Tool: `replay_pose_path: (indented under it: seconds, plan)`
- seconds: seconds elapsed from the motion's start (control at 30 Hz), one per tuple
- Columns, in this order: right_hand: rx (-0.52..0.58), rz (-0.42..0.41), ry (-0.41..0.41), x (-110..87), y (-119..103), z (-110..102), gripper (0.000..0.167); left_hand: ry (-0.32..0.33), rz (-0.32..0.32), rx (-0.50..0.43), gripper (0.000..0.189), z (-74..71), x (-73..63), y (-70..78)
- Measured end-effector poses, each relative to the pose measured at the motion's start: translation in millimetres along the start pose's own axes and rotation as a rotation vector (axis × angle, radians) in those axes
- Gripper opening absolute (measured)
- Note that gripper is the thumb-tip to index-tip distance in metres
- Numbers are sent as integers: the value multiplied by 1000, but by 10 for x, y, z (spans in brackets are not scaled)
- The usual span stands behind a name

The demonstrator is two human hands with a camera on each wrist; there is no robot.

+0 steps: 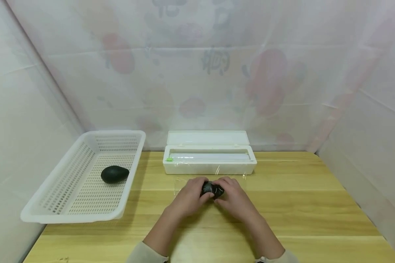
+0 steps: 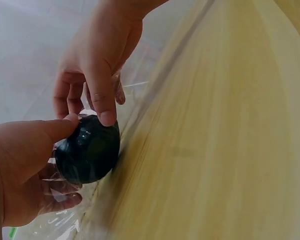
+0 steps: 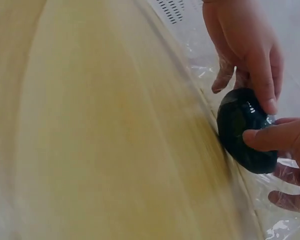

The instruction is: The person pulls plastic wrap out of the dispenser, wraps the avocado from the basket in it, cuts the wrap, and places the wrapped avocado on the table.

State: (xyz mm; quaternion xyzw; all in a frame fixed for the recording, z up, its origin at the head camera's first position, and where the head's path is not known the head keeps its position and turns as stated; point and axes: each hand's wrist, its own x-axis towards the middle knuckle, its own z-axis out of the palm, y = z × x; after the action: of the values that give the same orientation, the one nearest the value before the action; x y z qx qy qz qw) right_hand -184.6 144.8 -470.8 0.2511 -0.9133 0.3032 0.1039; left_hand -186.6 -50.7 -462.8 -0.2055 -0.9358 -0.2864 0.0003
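Both hands hold a dark green avocado [image 1: 208, 187] between them, just above the table in front of the cling film box [image 1: 210, 168]. My left hand [image 1: 190, 196] grips one side, its thumb on the avocado's skin in the left wrist view. From the other side my right hand [image 1: 234, 200] pinches it, with the thumb pressed on top and the fingers behind. Clear cling film [image 3: 285, 227] lies under and around the avocado and over some of the fingers. A shiny film layer covers part of the avocado [image 2: 87, 152].
A white slotted basket [image 1: 128, 193] stands at the left with another dark avocado [image 1: 114, 174] inside. The film box's lid [image 1: 208, 137] is raised, showing a roll [image 1: 214, 156] and a green tab [image 1: 169, 159]. A printed curtain [image 1: 197, 80] hangs behind the wooden table [image 1: 299, 204].
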Motion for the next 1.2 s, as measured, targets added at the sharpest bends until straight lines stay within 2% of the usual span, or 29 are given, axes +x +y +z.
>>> replay_pose_path:
  seconds: [0.33,0.4,0.47,0.53,0.6,0.73,0.87,0.97,1.07,1.13,1.2]
  plan:
    - [-5,14,8,3,19,10,51,-29,-59,-96,59,-7,-28,-94]
    - [-1,17,7,-2,14,8,51,-10,-73,-79,60,-29,-37,-94]
    - [-2,19,7,-4,10,7,50,37,-72,-35,58,-59,-47,-74]
    - [-3,18,7,-3,7,6,50,103,-43,12,55,-94,-53,-32]
    - [-11,14,7,2,5,6,49,159,14,49,50,-115,-57,27]
    - [0,6,7,16,20,9,46,195,130,128,47,-56,-55,113]
    - [111,75,-27,22,35,-69,45,198,138,167,45,29,-49,122]
    - [251,168,25,24,-18,-180,36,195,113,148,43,43,-41,118]
    - [532,224,42,40,-121,-241,30,182,90,127,42,43,-34,107]
    - [750,273,-15,57,-184,-243,31,180,80,112,42,43,-31,98]
    - [888,347,-79,68,-201,-213,34,175,69,100,41,44,-28,88]
